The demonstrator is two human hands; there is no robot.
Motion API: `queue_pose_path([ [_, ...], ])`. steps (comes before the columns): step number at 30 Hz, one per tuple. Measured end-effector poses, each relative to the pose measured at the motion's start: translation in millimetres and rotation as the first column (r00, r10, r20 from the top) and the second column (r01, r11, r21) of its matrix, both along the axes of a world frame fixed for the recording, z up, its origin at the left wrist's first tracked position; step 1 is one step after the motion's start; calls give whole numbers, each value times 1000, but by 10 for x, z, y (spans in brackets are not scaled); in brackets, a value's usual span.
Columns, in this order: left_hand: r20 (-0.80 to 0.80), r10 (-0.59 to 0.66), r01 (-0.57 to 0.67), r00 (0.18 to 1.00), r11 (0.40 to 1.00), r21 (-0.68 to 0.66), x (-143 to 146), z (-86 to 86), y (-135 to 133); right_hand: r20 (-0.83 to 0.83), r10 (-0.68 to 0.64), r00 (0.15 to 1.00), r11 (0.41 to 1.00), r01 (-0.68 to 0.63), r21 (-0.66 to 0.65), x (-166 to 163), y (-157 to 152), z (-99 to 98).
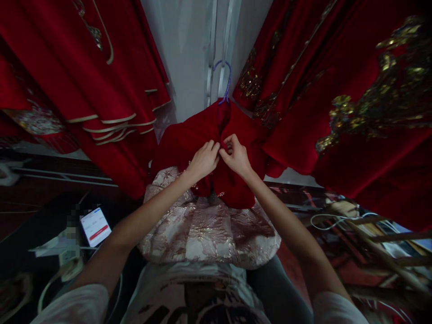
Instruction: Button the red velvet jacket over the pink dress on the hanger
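A dark red garment (189, 130) hangs in front of me on a purple hanger (230, 81), with a pale, shiny patterned skirt (202, 229) below it. At the garment's front opening, my left hand (204, 160) has its fingers pinched together on the cloth edge. My right hand (236, 156) is right beside it, thumb and forefinger closed on the opposite edge. The fingertips of both hands nearly meet. Whatever small fastening may lie between them is hidden.
Red garments with pale trim (114, 90) hang at left; more red cloth with gold sequin decoration (367, 99) hangs at right. A lit phone (96, 227) lies on a dark surface at lower left. A wooden rack (388, 256) with a white cable stands at lower right.
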State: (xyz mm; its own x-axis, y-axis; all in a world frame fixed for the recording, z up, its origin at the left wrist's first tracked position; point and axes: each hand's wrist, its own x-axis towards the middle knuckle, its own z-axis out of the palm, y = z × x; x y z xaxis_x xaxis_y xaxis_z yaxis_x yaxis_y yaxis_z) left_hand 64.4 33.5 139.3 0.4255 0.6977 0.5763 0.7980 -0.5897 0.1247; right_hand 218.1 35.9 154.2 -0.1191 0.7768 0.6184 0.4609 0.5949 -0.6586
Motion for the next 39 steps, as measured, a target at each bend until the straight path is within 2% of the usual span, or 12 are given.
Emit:
queue_pose_path([
  [4,147,-112,119,983,992,-39,-34,-62,61,-84,38,996,996,-44,-71,46,38,-41],
  [7,334,-177,207,926,977,-58,-137,-111,112,-147,74,986,991,-89,-98,69,49,-93],
  [9,512,-169,245,842,966,-85,-157,-146,128,-190,111,976,985,-134,-112,66,47,-126],
  [12,778,-83,254,623,962,-101,-106,-179,143,-229,211,950,960,-246,-136,50,28,-162],
  [14,871,-47,272,489,957,-101,-60,-187,163,-253,267,930,941,-308,-142,45,4,-178],
  [16,903,-30,328,429,936,-125,-35,-193,188,-280,288,916,932,-335,-137,47,-22,-192],
  [20,892,-51,413,449,897,-157,-64,-211,205,-320,274,907,932,-333,-146,48,-57,-209],
  [29,803,-70,390,592,896,-210,-181,-128,127,-308,222,925,952,-274,-139,7,-58,-119],
  [33,789,-85,383,608,902,-198,-186,-112,94,-317,202,926,960,-252,-123,10,-31,-104],
  [39,752,-143,400,644,900,-172,-185,-116,58,-274,116,955,985,-146,-94,-2,-51,-87],
])
